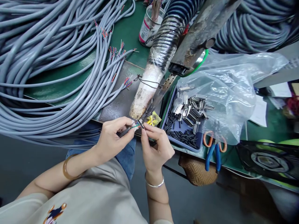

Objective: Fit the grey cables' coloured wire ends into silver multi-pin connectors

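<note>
My left hand (114, 137) is closed round the end of a grey cable (123, 132), with thin coloured wires (137, 126) fanning out past the fingertips. Those wires reach a small dark multi-pin connector (140, 123), which lies between my two hands. My right hand (156, 146) pinches at the connector's right side; a thin dark piece shows at its fingertips, too small to name. Just above the connector ends the tip of a fixed soldering iron (155, 102). Beside it hangs a wrapped fume hose (147, 87), its mouth close over my hands.
Grey cables (77, 84) with stripped ends cover the left side. At right a blue tray (164, 119) carries metal connectors (195, 112) and black sleeves (184, 138), partly under a plastic bag (224, 90). Blue-handled pliers (213, 155), orange-handled scissors (206, 140) and a black fan (268, 160) lie along the edge.
</note>
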